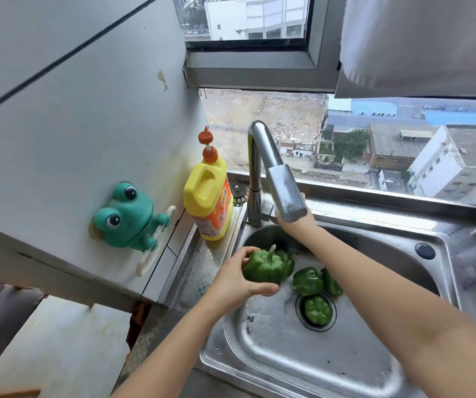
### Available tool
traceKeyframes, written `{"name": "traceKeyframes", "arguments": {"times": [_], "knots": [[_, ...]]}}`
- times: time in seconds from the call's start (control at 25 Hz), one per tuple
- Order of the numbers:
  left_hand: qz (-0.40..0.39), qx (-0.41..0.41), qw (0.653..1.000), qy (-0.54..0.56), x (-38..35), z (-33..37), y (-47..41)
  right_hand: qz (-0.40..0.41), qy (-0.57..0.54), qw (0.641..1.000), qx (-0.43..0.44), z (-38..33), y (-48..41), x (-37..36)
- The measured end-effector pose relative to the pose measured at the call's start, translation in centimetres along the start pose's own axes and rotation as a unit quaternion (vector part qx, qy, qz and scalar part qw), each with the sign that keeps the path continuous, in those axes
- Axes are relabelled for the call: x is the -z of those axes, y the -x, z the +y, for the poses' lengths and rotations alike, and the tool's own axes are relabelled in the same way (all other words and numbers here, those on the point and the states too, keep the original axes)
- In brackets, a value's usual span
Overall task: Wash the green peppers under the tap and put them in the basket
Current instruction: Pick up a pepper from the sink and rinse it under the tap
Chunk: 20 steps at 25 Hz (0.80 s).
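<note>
From the head camera, the steel sink (274,354) fills the lower middle, with the tap (277,173) rising at its 12 o'clock edge. The left hand (239,280) grasps one green pepper (262,268), stem up, over the basin at about 10 o'clock from the drain (315,311); thumb below, fingers curled over its far side. A second pepper (288,261) sits just behind the held one, touching it. A third pepper (308,281) lies at 12 o'clock of the drain, with a fourth pepper (331,282) beside it, partly hidden by the right forearm. A fifth pepper (318,310) rests in the drain opening itself. The right hand (291,222) reaches to the base of the tap, behind the spout head, which hides most of it; I cannot tell whether it is clenched or released. At 9 o'clock from the tap stands a yellow detergent bottle (206,202) on the table's edge strip, and farther left a green frog holder (127,216) clings to the wall.
</note>
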<state>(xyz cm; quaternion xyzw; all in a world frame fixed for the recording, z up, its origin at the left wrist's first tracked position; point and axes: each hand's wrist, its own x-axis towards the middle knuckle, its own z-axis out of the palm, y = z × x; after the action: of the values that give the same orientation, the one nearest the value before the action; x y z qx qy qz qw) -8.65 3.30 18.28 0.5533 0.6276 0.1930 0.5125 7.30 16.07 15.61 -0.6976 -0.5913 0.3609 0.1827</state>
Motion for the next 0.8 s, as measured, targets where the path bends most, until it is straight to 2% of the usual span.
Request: {"name": "traceKeyframes", "arguments": {"times": [0.16, 0.24, 0.32, 0.44, 0.6, 0.72, 0.8], "knots": [[-0.012, 0.014, 1.000, 0.002, -1.6, -0.2, 0.6, -0.040, -0.003, 0.999, -0.028, 1.1, 3.5, 1.9], [0.003, 0.013, 1.000, -0.016, -2.9, 0.1, 0.7, -0.064, -0.083, 0.993, -0.051, 2.1, 6.0, 3.1], [0.024, 0.003, 0.999, -0.037, -4.4, 0.8, 0.7, -0.125, -0.177, 0.973, -0.079, 3.1, 9.3, 4.4], [0.051, -0.037, 0.996, -0.055, -6.6, 2.4, 1.0, -0.208, -0.201, 0.954, -0.075, 4.7, 13.1, 5.7], [0.044, -0.134, 0.987, -0.079, -9.6, 4.9, 2.0, -0.158, -0.198, 0.964, -0.087, 7.2, 15.5, 7.4], [-0.026, -0.182, 0.976, -0.116, -10.5, 6.3, 2.1, -0.095, -0.220, 0.966, -0.099, 8.7, 17.2, 8.4], [-0.074, -0.204, 0.956, -0.198, -10.2, 6.7, 1.4, -0.016, -0.172, 0.979, -0.111, 9.5, 18.7, 8.9]]}}
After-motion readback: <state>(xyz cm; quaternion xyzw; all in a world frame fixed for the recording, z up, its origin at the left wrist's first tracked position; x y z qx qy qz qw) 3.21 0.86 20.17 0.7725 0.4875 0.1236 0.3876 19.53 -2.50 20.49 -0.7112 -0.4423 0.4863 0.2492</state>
